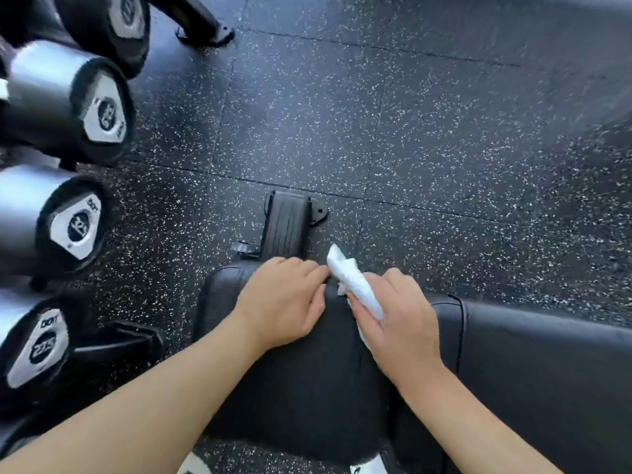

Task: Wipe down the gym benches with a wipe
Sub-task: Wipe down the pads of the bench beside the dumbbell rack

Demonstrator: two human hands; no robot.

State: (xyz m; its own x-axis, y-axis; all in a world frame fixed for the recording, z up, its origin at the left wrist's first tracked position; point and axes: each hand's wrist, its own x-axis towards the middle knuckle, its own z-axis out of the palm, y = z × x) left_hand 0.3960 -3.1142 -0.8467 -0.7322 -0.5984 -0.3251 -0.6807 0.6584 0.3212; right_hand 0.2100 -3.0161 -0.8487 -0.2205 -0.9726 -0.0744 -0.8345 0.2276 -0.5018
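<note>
- Wipe [355, 285], bunched, sits at the bench seat [307, 378] far edge, gripped by the right hand [396, 323].
- Left hand [284, 302] pinches its end.
- Best unfold fully, then press flat and sweep edge to edge.

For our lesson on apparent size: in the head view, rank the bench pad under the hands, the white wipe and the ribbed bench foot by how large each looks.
1. bench pad, by far the largest.
2. and 3. ribbed bench foot and white wipe look similar; the right hand covers part of the wipe, so I won't rank them.
</note>
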